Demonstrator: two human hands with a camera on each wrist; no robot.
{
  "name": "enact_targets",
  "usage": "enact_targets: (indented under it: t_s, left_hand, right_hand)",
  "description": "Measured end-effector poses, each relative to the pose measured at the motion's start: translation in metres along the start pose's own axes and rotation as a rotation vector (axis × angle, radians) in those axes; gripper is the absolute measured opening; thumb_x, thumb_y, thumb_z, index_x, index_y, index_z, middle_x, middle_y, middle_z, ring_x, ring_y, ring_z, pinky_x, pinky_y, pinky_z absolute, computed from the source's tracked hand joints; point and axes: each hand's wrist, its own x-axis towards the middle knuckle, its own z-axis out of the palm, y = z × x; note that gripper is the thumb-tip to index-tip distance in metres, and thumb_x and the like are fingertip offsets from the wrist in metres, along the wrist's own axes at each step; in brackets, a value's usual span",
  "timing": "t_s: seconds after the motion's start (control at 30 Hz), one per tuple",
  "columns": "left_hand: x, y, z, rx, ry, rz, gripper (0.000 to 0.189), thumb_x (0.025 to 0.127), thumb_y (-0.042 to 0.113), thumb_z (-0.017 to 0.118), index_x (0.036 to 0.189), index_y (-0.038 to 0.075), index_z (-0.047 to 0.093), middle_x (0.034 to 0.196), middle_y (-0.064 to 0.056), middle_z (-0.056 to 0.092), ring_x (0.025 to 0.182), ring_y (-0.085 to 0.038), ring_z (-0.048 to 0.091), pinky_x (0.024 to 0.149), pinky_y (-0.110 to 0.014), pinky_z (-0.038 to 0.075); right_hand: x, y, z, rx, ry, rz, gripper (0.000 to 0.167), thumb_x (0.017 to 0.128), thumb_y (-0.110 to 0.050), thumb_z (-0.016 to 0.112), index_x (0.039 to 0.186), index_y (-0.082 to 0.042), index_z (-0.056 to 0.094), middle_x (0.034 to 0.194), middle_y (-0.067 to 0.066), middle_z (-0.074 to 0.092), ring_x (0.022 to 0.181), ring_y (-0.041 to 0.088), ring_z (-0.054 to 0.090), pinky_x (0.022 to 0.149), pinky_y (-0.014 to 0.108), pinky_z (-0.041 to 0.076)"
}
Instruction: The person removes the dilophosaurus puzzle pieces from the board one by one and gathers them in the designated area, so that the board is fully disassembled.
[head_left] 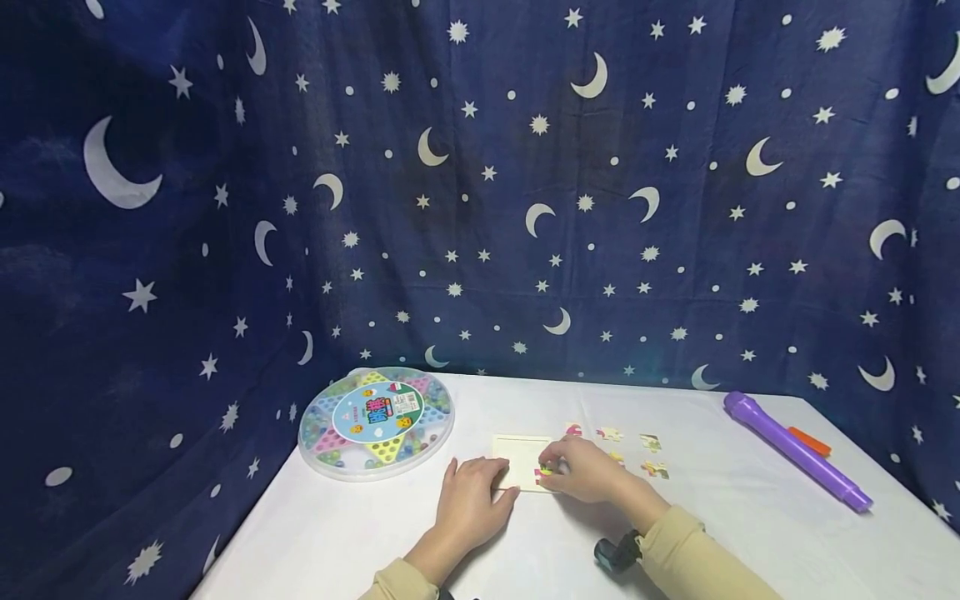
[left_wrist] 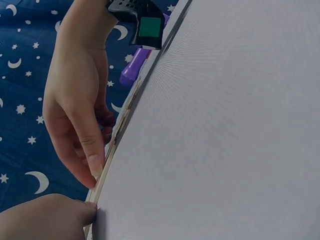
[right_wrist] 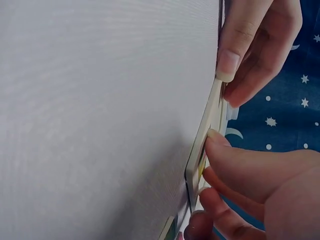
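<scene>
A shallow cream puzzle tray [head_left: 517, 450] lies flat on the white table. My left hand [head_left: 474, 500] holds its near left corner, thumb along the near edge and fingers over the left side; this thumb [right_wrist: 228, 65] shows against the edge in the right wrist view. Over the tray's near right part, my right hand [head_left: 581, 471] pinches a pink and yellow jigsaw piece [head_left: 543, 472] between thumb and fingers. In the right wrist view its thumb [right_wrist: 220, 145] lies at the tray rim, and the fingers hide most of the piece.
Several loose jigsaw pieces [head_left: 651, 442] lie right of the tray. A round Chinese checkers box [head_left: 378, 421] with marbles stands at the left. At the right lie a purple tube [head_left: 795, 450] and an orange object [head_left: 810, 441]. A starry blue curtain [head_left: 525, 208] hangs behind the table.
</scene>
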Motion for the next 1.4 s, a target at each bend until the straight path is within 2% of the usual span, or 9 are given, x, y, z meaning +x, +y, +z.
enact_targets:
  t_s: [0.17,0.43,0.67,0.87,0.97,1.13,1.23,1.4]
  left_hand:
    - [0.001,0.001,0.0,-0.006,0.003,-0.001,0.042,0.09,0.038,0.076,0.122,0.012,0.072,0.117,-0.004,0.074,0.121,-0.029,0.062,0.108,-0.071,0.033]
    - [0.001,0.001,0.004,-0.014,-0.004,-0.002,0.042,0.089,0.038,0.076,0.122,0.012,0.072,0.117,-0.004,0.074,0.121,-0.029,0.062,0.108,-0.07,0.032]
    - [0.004,0.0,0.007,-0.013,0.008,0.013,0.042,0.09,0.037,0.076,0.123,0.011,0.072,0.117,-0.005,0.074,0.121,-0.03,0.062,0.108,-0.071,0.032]
    - [0.005,-0.001,0.005,-0.023,-0.011,0.016,0.042,0.091,0.037,0.075,0.123,0.012,0.071,0.118,-0.005,0.073,0.122,-0.03,0.062,0.109,-0.071,0.032]
    - [0.005,-0.003,0.003,-0.024,-0.011,0.01,0.042,0.091,0.038,0.075,0.124,0.012,0.071,0.119,-0.005,0.073,0.123,-0.03,0.061,0.11,-0.07,0.031]
    - [0.004,-0.006,0.0,-0.028,-0.013,0.005,0.042,0.091,0.037,0.075,0.124,0.011,0.071,0.121,-0.006,0.072,0.124,-0.03,0.06,0.11,-0.07,0.03]
    - [0.002,-0.009,-0.002,-0.026,0.002,-0.003,0.041,0.091,0.036,0.075,0.122,0.01,0.071,0.122,-0.008,0.072,0.124,-0.031,0.06,0.11,-0.071,0.028]
    - [0.0,-0.014,-0.003,-0.008,0.035,-0.012,0.04,0.091,0.035,0.074,0.12,0.007,0.072,0.126,-0.012,0.07,0.125,-0.033,0.06,0.11,-0.072,0.028]
  right_hand:
    - [0.0,0.0,-0.002,0.021,-0.011,0.023,0.023,0.087,-0.024,0.083,0.104,-0.013,0.073,0.091,-0.004,0.064,0.091,0.02,0.06,0.089,0.051,0.05]
    - [-0.002,0.002,-0.001,0.1,-0.004,0.085,0.029,0.085,-0.019,0.085,0.103,-0.016,0.063,0.098,-0.002,0.066,0.097,0.022,0.064,0.09,0.051,0.052]
    - [-0.004,0.003,0.002,0.157,0.029,0.108,0.031,0.086,-0.017,0.084,0.104,-0.018,0.059,0.091,-0.002,0.066,0.079,0.016,0.061,0.069,0.04,0.052]
    - [-0.012,0.005,0.002,0.204,0.126,0.129,0.022,0.092,-0.013,0.076,0.103,-0.019,0.058,0.085,-0.005,0.065,0.064,0.013,0.059,0.056,0.032,0.05]
    - [-0.019,0.009,-0.004,0.239,0.18,0.138,0.018,0.094,-0.012,0.073,0.103,-0.017,0.058,0.086,-0.003,0.066,0.063,0.013,0.059,0.054,0.031,0.05]
    - [-0.04,0.027,-0.018,0.296,0.222,0.234,0.017,0.094,-0.011,0.072,0.106,-0.014,0.06,0.086,0.0,0.066,0.064,0.017,0.061,0.053,0.033,0.05]
    - [-0.055,0.042,-0.028,0.295,0.232,0.286,0.017,0.095,-0.013,0.071,0.109,-0.013,0.061,0.088,0.002,0.066,0.069,0.019,0.062,0.058,0.035,0.051]
    - [-0.08,0.069,-0.04,0.239,0.238,0.32,0.021,0.096,-0.022,0.072,0.111,-0.012,0.064,0.09,0.001,0.067,0.075,0.017,0.061,0.064,0.036,0.049]
